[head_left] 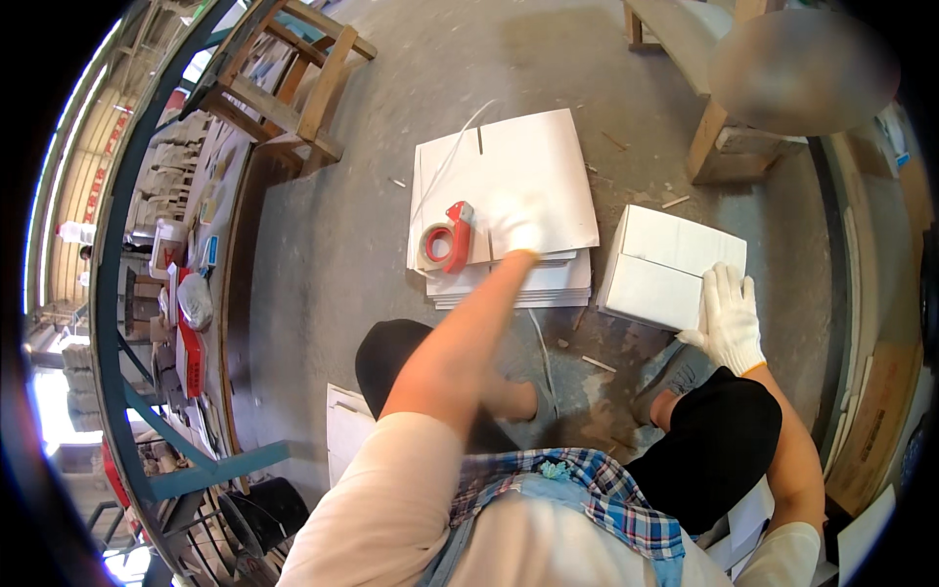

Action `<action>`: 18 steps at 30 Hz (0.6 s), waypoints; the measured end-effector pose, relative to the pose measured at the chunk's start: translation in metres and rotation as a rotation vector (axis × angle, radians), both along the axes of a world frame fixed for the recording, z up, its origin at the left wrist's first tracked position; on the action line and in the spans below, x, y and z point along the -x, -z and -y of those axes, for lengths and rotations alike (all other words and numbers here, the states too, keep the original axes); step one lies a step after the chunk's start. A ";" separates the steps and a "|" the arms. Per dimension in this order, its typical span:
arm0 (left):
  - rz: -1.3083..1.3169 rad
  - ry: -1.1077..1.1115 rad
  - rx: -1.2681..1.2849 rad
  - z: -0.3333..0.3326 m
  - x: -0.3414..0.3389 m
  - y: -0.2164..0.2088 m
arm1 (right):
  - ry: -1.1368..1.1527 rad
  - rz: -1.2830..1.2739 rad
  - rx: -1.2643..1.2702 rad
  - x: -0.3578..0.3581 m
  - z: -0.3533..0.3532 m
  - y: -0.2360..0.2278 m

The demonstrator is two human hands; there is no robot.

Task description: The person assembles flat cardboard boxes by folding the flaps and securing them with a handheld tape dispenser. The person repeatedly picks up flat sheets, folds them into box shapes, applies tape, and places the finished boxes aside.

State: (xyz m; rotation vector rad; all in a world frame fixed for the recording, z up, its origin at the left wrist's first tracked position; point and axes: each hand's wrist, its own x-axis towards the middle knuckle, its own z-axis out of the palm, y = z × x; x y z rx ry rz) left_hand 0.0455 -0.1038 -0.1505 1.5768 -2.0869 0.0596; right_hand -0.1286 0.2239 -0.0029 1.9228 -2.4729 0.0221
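Note:
My left hand, in a white glove, reaches over a stack of flat white cardboard sheets. It is smeared by motion, so its fingers cannot be made out. Just to its left, a red tape dispenser with a roll of tape lies on the top sheet. To the right of the stack stands a white carton, its top flaps folded to a middle seam. My right hand, gloved too, lies against the carton's right side with fingers stretched out and apart; I see nothing held in it.
A pale strap runs across the stack and onto the floor. Small scraps litter the concrete. Wooden stands are at the far left and far right. Along the left runs a blue-framed rack. More cardboard sits by my left leg.

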 end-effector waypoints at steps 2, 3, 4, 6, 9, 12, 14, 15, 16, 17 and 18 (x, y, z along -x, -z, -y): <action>0.311 -0.250 -0.100 0.029 -0.059 0.005 | 0.102 0.084 -0.139 0.010 -0.010 -0.005; 0.226 -0.421 -0.385 0.008 -0.037 -0.038 | 0.101 0.025 -0.079 0.021 -0.021 -0.005; 0.126 -0.486 -0.513 0.015 -0.057 -0.032 | 0.063 -0.012 -0.008 0.019 -0.020 -0.004; 0.318 -0.500 -0.268 0.038 -0.129 0.037 | -0.017 -0.033 0.078 0.011 -0.011 0.002; 0.333 -0.330 -0.392 0.031 -0.117 0.030 | -0.013 -0.053 0.107 0.022 -0.025 0.009; 0.180 -0.270 -0.339 0.027 -0.091 -0.002 | -0.028 -0.024 0.180 0.027 -0.030 0.011; 0.019 -0.123 -0.261 0.018 -0.048 -0.034 | -0.035 -0.005 0.195 0.029 -0.032 0.005; -0.046 -0.018 -0.267 0.011 -0.027 -0.056 | -0.052 -0.016 0.226 0.029 -0.032 0.006; -0.116 0.096 -0.282 -0.001 -0.001 -0.076 | -0.035 -0.023 0.216 0.031 -0.036 0.005; -0.192 0.283 -0.298 -0.004 0.015 -0.090 | -0.029 -0.019 0.216 0.030 -0.036 0.005; -0.268 0.472 -0.316 -0.010 0.031 -0.101 | -0.021 -0.017 0.214 0.029 -0.037 0.006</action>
